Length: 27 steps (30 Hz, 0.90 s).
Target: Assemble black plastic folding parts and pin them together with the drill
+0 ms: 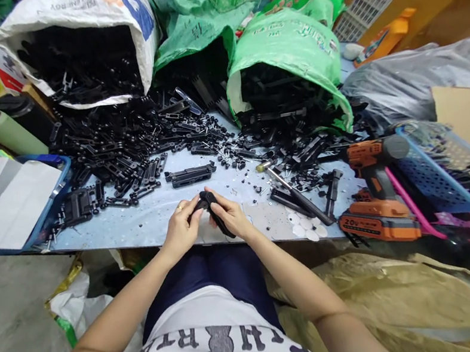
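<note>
Near the table's front edge, my left hand point(183, 226) and my right hand point(232, 218) meet at a black plastic part point(219, 218). My right hand wraps round its longer piece, which slants down toward me. The fingers of my left hand pinch a black piece at its upper left end; whether the two pieces are joined I cannot tell. Just beyond my hands lie a pair of black bracket-like assemblies point(190, 174) side by side. Past them a heap of black plastic parts point(119, 139) spreads out, with small metal pins point(230, 149) scattered at its right.
Behind the heap, a white sack point(73, 10) and a green sack point(284, 40) lie open with black parts inside. To the right are a hammer point(297, 192), an orange cordless drill point(379, 217) and a blue basket point(455, 161). A blue tray point(63, 170) holds papers at left.
</note>
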Available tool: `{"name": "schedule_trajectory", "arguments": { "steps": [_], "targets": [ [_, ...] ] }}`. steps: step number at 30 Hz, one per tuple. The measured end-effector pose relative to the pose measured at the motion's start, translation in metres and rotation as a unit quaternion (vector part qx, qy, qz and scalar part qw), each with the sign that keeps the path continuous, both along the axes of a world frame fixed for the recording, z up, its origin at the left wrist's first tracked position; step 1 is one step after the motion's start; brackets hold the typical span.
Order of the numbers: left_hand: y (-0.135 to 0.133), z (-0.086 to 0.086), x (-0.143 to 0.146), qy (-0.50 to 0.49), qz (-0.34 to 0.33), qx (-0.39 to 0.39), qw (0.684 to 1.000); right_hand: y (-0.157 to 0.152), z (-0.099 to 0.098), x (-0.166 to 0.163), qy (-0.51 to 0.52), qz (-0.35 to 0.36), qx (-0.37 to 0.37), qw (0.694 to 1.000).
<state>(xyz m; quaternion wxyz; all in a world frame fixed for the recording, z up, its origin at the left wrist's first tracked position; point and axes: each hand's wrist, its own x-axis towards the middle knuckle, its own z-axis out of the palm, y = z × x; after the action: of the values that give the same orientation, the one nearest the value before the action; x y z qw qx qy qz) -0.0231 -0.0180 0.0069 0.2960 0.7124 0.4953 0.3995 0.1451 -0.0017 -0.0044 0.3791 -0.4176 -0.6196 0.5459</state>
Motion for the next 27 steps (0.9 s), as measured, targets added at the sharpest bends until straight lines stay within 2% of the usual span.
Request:
{"name": "schedule_trajectory", "arguments": {
  "steps": [4,8,10,14,16,19,20,22,23,25,26,27],
  "targets": [
    [-0.007,0.006,0.014,-0.013,0.028,0.042,0.999,-0.006,0.004,0.008,-0.035,-0.003,0.108,0.994],
    [-0.012,0.011,0.027,-0.071,0.096,0.113,0.986,-0.016,0.005,0.002,-0.017,-0.061,0.152,0.986],
    [-0.011,0.012,0.026,-0.081,0.079,0.130,0.985,-0.020,0.004,0.001,-0.023,-0.069,0.169,0.983],
    [-0.004,0.007,0.017,-0.048,-0.001,0.113,0.992,-0.024,-0.008,0.000,-0.050,-0.053,0.184,0.980],
    [-0.003,0.000,0.015,-0.026,0.009,0.091,0.995,-0.020,-0.013,0.002,-0.087,-0.042,0.172,0.980],
    [-0.005,-0.012,0.018,0.055,0.068,0.039,0.995,-0.002,-0.010,0.025,-0.245,-0.032,0.155,0.957],
    [-0.004,-0.015,0.019,0.106,0.073,0.029,0.991,0.007,-0.006,0.041,-0.313,-0.062,0.149,0.936],
    [0.000,-0.019,0.020,0.223,0.020,0.043,0.974,0.026,0.004,0.086,-0.445,-0.203,0.116,0.864],
    [0.003,-0.019,0.020,0.275,-0.035,0.061,0.959,0.034,0.009,0.113,-0.503,-0.292,0.082,0.810],
    [0.012,-0.018,0.021,0.349,-0.149,0.092,0.921,0.046,0.017,0.165,-0.574,-0.452,-0.036,0.681],
    [0.016,-0.017,0.021,0.372,-0.186,0.098,0.904,0.049,0.019,0.187,-0.584,-0.490,-0.093,0.640],
    [0.019,-0.016,0.020,0.390,-0.201,0.098,0.893,0.050,0.020,0.205,-0.586,-0.513,-0.137,0.612]
  ]
}}
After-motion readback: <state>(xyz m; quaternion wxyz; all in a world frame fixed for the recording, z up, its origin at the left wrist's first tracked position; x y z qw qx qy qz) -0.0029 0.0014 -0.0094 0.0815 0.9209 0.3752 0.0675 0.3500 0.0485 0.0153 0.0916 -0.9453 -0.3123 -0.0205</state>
